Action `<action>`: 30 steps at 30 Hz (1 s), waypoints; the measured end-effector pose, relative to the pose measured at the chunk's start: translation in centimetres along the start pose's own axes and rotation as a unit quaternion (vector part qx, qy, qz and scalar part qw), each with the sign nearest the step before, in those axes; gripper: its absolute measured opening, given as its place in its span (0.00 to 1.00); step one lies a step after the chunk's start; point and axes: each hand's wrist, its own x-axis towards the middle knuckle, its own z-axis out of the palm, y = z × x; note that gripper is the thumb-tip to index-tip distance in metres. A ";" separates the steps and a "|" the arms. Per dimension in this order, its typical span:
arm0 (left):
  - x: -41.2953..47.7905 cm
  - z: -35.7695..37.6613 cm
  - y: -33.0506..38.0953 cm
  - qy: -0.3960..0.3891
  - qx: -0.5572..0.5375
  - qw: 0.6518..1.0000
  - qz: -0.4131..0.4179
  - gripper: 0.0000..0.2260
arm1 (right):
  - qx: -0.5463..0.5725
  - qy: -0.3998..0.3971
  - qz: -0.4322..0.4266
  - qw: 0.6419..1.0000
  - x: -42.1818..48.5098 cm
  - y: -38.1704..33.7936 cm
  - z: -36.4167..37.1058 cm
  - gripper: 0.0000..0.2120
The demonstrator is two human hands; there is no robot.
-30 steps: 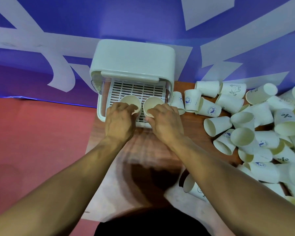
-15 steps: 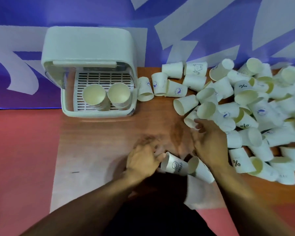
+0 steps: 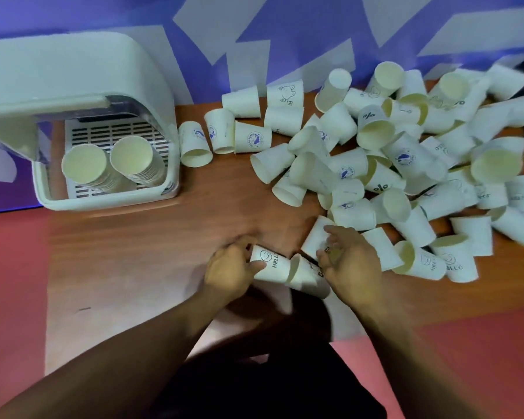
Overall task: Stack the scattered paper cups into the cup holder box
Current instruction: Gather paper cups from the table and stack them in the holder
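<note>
The white cup holder box [image 3: 109, 201] stands at the table's far left with its lid raised. Two stacks of paper cups [image 3: 85, 167] [image 3: 133, 158] rest inside on the slotted tray. My left hand [image 3: 230, 270] grips a lying white cup printed "HELLO" [image 3: 271, 266] near the front edge. Right beside it my right hand [image 3: 351, 264] curls over another lying cup [image 3: 304, 275], fingers touching it and a third cup [image 3: 316, 237] behind. Several loose cups [image 3: 400, 164] lie heaped across the table's right half.
The wooden table [image 3: 152, 255] has bare surface between the box and my hands. A row of cups [image 3: 221, 131] lies just right of the box. A purple and white wall [image 3: 285, 34] closes the back. Red floor [image 3: 9, 297] lies left of the table.
Both hands left the box, where they had set cups on the two stacks, and came back to the front edge. My left hand closed on the "HELLO" cup; my right settled over its neighbour.
</note>
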 end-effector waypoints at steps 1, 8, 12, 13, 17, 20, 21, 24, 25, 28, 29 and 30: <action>0.0 0.0 0.2 0.008 0.000 1.000 0.001 0.22 | -0.001 -0.031 -0.037 0.999 -0.1 0.4 -0.1 0.21; -0.6 -1.5 1.7 0.080 -0.058 0.995 -0.030 0.20 | -0.140 -0.205 -0.256 0.934 -0.2 0.9 1.9 0.27; -1.2 -2.6 1.4 0.126 -0.106 0.986 -0.039 0.22 | -0.156 -0.254 -0.273 0.915 1.2 0.7 2.4 0.20; -1.3 -3.0 1.4 0.137 -0.116 0.983 -0.040 0.22 | -0.160 -0.256 -0.276 0.913 1.5 0.5 2.5 0.18; -1.7 -4.9 1.5 0.175 -0.160 0.971 -0.040 0.18 | -0.139 -0.225 -0.284 0.921 2.4 -1.0 2.5 0.13; -2.0 -6.8 1.5 0.208 -0.158 0.964 -0.044 0.09 | -0.080 -0.169 -0.267 0.945 3.1 -3.0 1.8 0.09; -2.3 -7.6 1.6 0.222 -0.157 0.962 -0.035 0.08 | -0.064 -0.149 -0.268 0.950 3.4 -3.7 1.6 0.07; -3.5 -10.3 1.6 0.271 -0.157 0.950 0.016 0.06 | -0.026 -0.100 -0.284 0.953 4.5 -6.4 1.1 0.05; -4.0 -11.2 1.6 0.294 -0.140 0.945 0.036 0.05 | -0.019 -0.074 -0.290 0.954 4.8 -7.6 0.9 0.05; -5.0 -13.8 0.7 0.388 -0.066 0.913 0.106 0.04 | -0.019 -0.003 -0.309 0.951 5.4 -11.8 0.4 0.04; -5.2 -14.5 0.1 0.419 -0.055 0.898 0.121 0.04 | -0.014 0.013 -0.321 0.947 5.5 -13.3 0.5 0.05; -5.3 -15.2 -0.7 0.449 -0.047 0.883 0.128 0.05 | -0.003 0.026 -0.333 0.943 5.7 -14.8 0.6 0.06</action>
